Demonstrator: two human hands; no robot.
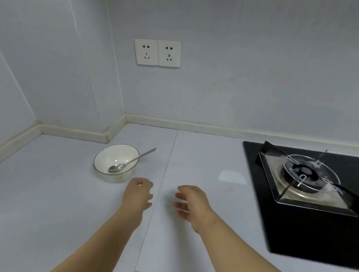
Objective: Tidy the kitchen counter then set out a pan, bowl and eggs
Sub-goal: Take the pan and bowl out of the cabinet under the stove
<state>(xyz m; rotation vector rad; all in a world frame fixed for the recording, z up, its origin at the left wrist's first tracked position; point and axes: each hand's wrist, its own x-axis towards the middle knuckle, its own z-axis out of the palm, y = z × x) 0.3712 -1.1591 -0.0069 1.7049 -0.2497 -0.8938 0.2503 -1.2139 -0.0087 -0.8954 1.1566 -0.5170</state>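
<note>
Both empty hands, left hand (137, 193) and right hand (192, 202), loosely curled above counter (205, 154).

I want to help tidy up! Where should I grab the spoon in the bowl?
Probably grab the spoon by its handle end, coming from the right. The handle leans on the bowl rim and sticks out up in the air toward the stove side, so fingers can pinch it without reaching inside the bowl.

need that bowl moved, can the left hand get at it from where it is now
Probably yes. The left hand hovers empty just in front of the bowl, nothing lying between them. The spoon rests inside, handle pointing away over the far rim.
</note>
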